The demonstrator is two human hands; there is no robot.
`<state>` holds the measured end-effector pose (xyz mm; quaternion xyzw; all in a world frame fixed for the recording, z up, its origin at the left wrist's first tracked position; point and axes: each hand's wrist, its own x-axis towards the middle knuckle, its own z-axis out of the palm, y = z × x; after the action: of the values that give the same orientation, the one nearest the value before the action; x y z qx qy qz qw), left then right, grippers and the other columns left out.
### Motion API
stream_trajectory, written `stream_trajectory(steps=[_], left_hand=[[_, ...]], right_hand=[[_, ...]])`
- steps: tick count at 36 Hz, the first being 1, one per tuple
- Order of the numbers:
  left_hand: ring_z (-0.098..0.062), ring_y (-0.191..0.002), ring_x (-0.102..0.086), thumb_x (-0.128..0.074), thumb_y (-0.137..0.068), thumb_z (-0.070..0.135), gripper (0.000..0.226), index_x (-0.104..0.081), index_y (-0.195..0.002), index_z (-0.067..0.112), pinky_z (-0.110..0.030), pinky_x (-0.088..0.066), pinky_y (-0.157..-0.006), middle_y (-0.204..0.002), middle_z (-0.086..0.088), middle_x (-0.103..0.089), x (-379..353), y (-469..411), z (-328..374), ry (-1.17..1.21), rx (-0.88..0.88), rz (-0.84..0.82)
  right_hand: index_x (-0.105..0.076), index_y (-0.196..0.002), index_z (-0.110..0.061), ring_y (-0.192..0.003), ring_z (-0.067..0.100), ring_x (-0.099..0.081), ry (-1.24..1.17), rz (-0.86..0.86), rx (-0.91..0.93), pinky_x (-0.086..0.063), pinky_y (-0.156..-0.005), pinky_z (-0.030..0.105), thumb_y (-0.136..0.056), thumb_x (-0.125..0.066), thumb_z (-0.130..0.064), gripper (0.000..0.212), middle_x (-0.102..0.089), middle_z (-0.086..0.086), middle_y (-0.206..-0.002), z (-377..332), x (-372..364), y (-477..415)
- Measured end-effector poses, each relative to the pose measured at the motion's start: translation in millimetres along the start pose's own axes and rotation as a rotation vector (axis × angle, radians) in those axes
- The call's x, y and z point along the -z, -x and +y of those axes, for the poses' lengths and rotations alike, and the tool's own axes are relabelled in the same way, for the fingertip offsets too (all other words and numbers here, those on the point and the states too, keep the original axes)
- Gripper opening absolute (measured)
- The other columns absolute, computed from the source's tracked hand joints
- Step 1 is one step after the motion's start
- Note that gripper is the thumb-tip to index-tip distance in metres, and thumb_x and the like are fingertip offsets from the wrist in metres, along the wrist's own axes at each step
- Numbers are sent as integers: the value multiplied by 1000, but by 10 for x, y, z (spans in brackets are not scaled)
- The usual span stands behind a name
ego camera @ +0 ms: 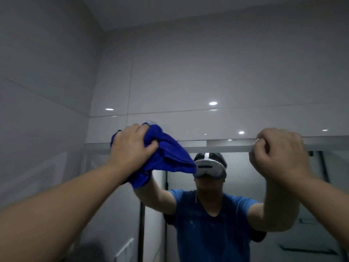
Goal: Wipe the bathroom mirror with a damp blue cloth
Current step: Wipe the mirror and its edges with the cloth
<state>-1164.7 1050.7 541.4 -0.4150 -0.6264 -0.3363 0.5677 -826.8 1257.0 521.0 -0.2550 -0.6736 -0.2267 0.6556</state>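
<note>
Mirror fills the lower right of the frame — left hand bunches the blue cloth against its top edge, fingers grasping it; right hand clenched on the frame, probably for balance.

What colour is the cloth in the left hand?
Deep blue. The cloth is bunched in the left hand; the head view shows it.

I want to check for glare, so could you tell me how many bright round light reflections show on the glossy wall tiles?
4: far left, upper centre, lower centre-right, far right. Fainter glints exist; the hands may hide more.
</note>
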Motion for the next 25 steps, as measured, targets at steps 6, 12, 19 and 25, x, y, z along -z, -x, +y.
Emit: stream_trajectory(steps=[6, 12, 19, 25], left_hand=[[-19, -77, -58, -46, -91, 56, 28, -57, -93, 30, -41, -48, -74, -83, 8, -58, 81, 21, -625, 109, 102, -47], [-31, -76, -58, -48, -88, 52, 32, -52, -82, 21, -40, -41, -72, -78, 2, -53, -31, 6, 91, 3, 270, 123], [-34, -103, -58, -46, -83, 68, 61, -63, -116, 20, -48, -40, -92, -108, -9, -65, -253, -43, 1842, 96, 124, 83], [-33, -96, -55, -38, -84, 82, 75, -57, -125, 22, -53, -42, -87, -108, -10, -61, -338, -74, 2296, 109, -57, 90]], right_hand=[[-53, -79, -23, -70, 24, -48, -2, 14, 0, -40, -80, 43, -90, -43, -30, 16, -49, -5, -72, -16, -64, 17], [-48, -74, -21, -66, 25, -42, 28, 30, -20, -29, -75, 38, -88, -46, -27, 15, -44, -5, -68, -23, -85, -4], [-53, -81, -19, -71, 27, -47, -4, -6, 18, -39, -80, 45, -92, -44, -27, 17, -50, -1, -73, 56, -27, 52], [-48, -87, -33, -72, 27, -50, -17, -17, 81, -39, -78, 44, -96, -48, -39, 10, -51, -5, -75, 319, -98, -12]])
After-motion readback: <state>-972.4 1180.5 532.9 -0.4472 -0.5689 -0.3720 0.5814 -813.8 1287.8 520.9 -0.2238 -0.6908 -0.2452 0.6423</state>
